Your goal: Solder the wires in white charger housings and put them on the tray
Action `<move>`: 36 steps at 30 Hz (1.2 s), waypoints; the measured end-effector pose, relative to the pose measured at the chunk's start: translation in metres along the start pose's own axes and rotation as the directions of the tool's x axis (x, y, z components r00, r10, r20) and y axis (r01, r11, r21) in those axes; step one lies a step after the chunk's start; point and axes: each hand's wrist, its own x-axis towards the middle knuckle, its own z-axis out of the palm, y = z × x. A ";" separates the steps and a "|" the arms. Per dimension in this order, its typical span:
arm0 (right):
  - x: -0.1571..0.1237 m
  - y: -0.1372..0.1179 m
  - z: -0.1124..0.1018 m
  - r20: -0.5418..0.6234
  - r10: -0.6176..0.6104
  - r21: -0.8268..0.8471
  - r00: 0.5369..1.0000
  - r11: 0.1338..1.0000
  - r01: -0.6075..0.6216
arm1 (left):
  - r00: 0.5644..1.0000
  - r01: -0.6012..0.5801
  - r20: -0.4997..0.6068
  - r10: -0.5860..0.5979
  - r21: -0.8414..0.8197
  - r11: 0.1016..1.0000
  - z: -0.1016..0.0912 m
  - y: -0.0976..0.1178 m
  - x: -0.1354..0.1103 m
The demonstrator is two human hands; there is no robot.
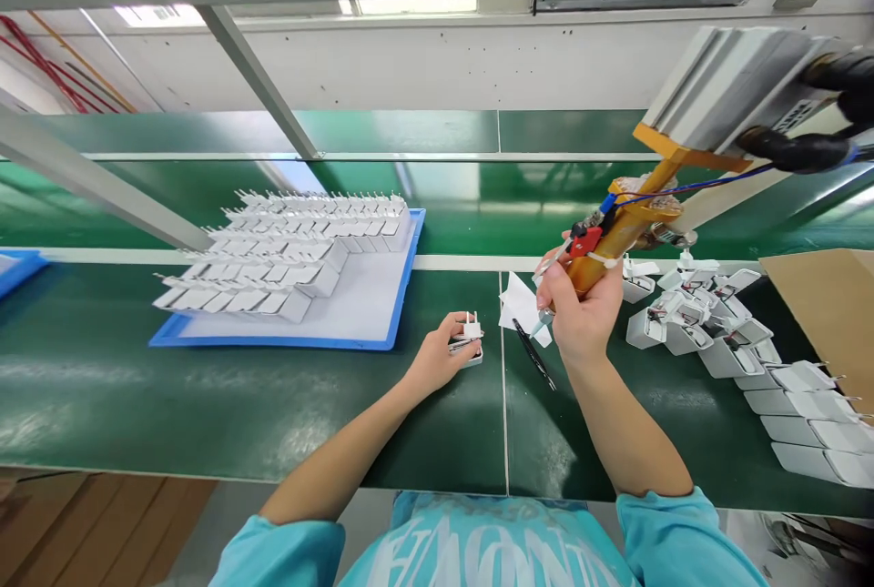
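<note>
My left hand rests on the green bench top, fingers closed around a small white charger plug with its two prongs pointing up. My right hand is raised just right of it, gripping the yellow handle of a hanging tool with a red trigger, blue wires and a thin tip pointing down to the left. A black pen-like tool lies on the bench below my right hand, beside a white scrap of paper.
A blue tray at the left centre holds several rows of white charger shells. More white shells lie in a loose line at the right. A cardboard box stands far right. Metal frame bars cross the upper left.
</note>
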 end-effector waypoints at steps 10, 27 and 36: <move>-0.003 -0.003 0.001 0.016 0.023 -0.005 1.000 1.000 -0.023 | 0.972 -0.181 -0.103 0.209 0.226 0.957 0.004 -0.012 0.001; -0.003 -0.004 -0.001 0.003 0.039 -0.028 0.999 0.999 -0.039 | 0.943 -0.331 0.114 0.312 0.385 0.861 -0.013 -0.008 -0.004; -0.002 -0.003 -0.002 -0.007 0.049 -0.028 0.999 0.998 -0.049 | 0.941 -0.310 0.268 0.206 0.437 0.845 -0.020 -0.008 0.000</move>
